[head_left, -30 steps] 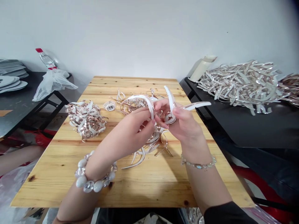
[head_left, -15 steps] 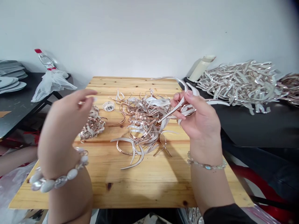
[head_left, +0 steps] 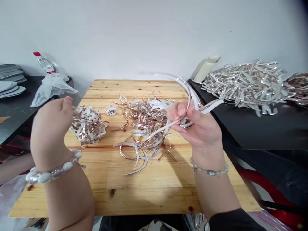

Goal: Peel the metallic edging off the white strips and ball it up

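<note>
Curved strips [head_left: 189, 91], white on one face and shiny on the other, are gripped between the thumb and fingers of my right hand [head_left: 202, 125], raised over the wooden table. One long strip arcs up and to the left. Beneath and left of that hand lies a loose pile of similar white and rose-gold strips [head_left: 146, 118]. My left hand [head_left: 51, 125] is bent at the wrist, at the table's left side beside a heap of small crumpled shiny scraps [head_left: 89, 125]. Its thumb tip shows; the other fingers are hidden behind the hand.
A tape-like white roll [head_left: 111, 110] sits between the two piles. To the right, a black table [head_left: 252, 131] bears a large heap of strips [head_left: 245, 85] and a pale cylinder [head_left: 207, 69]. At left are a bottle [head_left: 44, 62], a white mesh bag [head_left: 51, 88] and stacked grey pieces [head_left: 11, 75].
My left hand has moved left and its wrist has turned, so more of the scrap heap shows. My right hand has shifted slightly left, and the strips in it have tilted.
</note>
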The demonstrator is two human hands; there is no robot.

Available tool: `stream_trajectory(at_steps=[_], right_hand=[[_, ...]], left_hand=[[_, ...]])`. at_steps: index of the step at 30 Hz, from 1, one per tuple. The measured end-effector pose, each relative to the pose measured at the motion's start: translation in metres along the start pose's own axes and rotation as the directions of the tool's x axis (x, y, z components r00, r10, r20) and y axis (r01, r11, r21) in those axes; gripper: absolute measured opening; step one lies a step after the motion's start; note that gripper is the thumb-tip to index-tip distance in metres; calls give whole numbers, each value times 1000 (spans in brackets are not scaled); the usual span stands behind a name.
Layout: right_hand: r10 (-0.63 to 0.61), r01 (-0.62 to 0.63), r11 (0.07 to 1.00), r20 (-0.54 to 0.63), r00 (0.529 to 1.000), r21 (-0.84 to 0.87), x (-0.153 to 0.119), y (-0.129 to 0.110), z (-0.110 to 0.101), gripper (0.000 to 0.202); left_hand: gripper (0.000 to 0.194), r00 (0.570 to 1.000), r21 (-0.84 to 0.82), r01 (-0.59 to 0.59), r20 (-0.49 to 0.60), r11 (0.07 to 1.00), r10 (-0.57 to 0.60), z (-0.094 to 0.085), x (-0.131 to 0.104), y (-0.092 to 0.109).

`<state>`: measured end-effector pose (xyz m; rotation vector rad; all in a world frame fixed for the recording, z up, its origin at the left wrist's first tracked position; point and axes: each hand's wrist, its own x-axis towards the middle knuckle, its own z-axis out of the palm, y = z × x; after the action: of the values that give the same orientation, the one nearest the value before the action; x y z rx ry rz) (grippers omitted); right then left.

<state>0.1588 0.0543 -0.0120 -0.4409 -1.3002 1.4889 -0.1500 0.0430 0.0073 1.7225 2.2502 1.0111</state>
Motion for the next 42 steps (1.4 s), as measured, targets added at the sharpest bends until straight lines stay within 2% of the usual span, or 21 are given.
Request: stream_trajectory(at_steps=[1,2,4,6,7,8,9,10,11,12,13,16,19,24,27,31,34,36,38,40,42], right_hand=[[4,-4,1000,0,1000,9,0,0,0,22],[11,-11,1000,-1,1000,19,0,0,1,19],[22,-22,999,-4,1000,35,-1,0,2,15],[18,-18,999,-10,1000,42,-1,-1,4,15],[14,-13,999,-12,1000,44,-1,-1,5,15],[10,-9,999,-12,1000,46,-1,-1,6,16],[3,-3,999,-9,1000,49,-1,-2,6,16],[-6,6,999,-2,1000,51,-1,-2,7,15],[-17,17,999,6,1000,52,-1,-2,7,15],[-30,29,998,14,999,49,-1,-3,8,16],[-37,36,998,20,999,44,-1,-4,8,16],[-46,46,998,12,999,33,-2,-7,8,20],[-62,65,996,-55,997,59,-2,-8,8,20],[-16,18,1000,-109,994,22,-1,-8,8,26],[-13,12,1000,-91,996,-8,-1,-7,9,25],[-13,12,1000,-104,994,-7,-3,-4,14,21],[-49,43,998,-155,987,-40,-4,-1,23,20],[-76,64,996,-189,979,-67,-5,1,28,17],[-103,89,992,-184,978,-85,-5,2,31,17],[-137,126,989,-136,981,-82,-7,3,28,20],[-197,191,979,-90,976,-69,-10,2,22,22]], left_hand=[[35,994,134,10,-106,991,4,-2,-5,8],[34,981,202,-24,-183,979,62,-3,-10,16],[28,969,160,-51,-233,986,88,0,-19,32],[28,995,-44,-92,-46,995,90,7,-28,47],[29,986,-153,-114,104,982,131,13,-32,54],[30,936,-249,-140,282,958,210,19,-35,60],[29,845,-356,-174,425,918,325,26,-38,66],[28,762,-421,-178,514,890,395,32,-41,71],[26,703,-460,-167,565,872,433,38,-43,75],[24,675,-484,-150,587,862,447,44,-45,78],[21,669,-497,-126,597,859,443,48,-46,81],[17,677,-552,-60,590,832,440,56,-48,84],[20,681,-603,-41,566,797,464,59,-49,83],[14,728,-579,-147,486,802,484,60,-49,83],[14,746,-509,-260,433,821,505,62,-52,85],[20,833,-274,-413,272,868,482,68,-60,92],[21,891,-81,-417,161,905,424,73,-63,97],[19,917,-153,-364,117,919,382,77,-62,98],[14,940,-367,-277,89,888,330,81,-57,95],[11,966,-587,-155,78,795,245,85,-48,90],[12,978,-729,-25,125,684,169,87,-38,84]])
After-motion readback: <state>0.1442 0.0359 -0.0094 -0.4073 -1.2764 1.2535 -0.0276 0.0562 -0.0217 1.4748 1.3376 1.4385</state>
